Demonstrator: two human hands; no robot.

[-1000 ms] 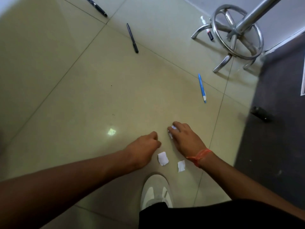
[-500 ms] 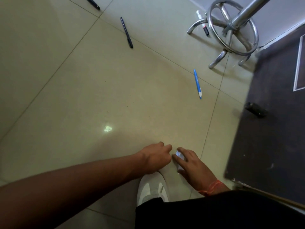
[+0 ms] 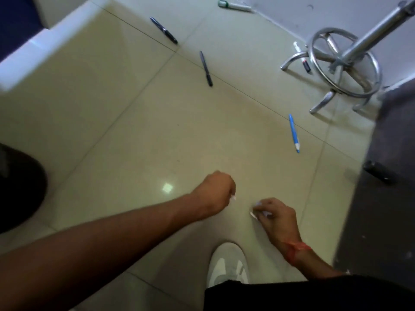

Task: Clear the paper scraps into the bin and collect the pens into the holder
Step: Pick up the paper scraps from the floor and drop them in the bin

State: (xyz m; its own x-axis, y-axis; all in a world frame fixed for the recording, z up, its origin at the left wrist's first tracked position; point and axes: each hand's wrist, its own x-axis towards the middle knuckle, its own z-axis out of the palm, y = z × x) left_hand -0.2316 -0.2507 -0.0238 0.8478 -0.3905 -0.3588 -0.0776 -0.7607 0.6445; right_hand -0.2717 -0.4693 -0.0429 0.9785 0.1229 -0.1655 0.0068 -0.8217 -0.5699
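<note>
Head view. Since a second ago the two scraps that lay on the tile between the hands have gone from the floor, and both hands have lifted. The left hand (image 3: 216, 190) is closed in a loose fist, with a sliver of white paper (image 3: 301, 197) showing at its lower edge. The right hand (image 3: 275, 215) has its fingers curled together, pinching white scraps (image 3: 258, 212) at the fingertips. No loose scrap remains in view, so the paper stage appears ready for the bin. A dark rounded shape (image 3: 20, 187) at the left edge may be that bin; it is too blurred to tell.

The pens are untouched: two dark pens (image 3: 163, 30) and (image 3: 206, 68) far ahead, a blue pen (image 3: 294, 133) nearer on the right, a marker (image 3: 302, 57) under the stool base (image 3: 343, 61), and another marker (image 3: 234, 5) by the wall. No holder is in view.

The floor (image 3: 112, 108) is glossy beige tile with thin joints and one bright reflection. A dark mat (image 3: 386, 187) borders it on the right. A white shoe (image 3: 228, 263) stands below the hands.
</note>
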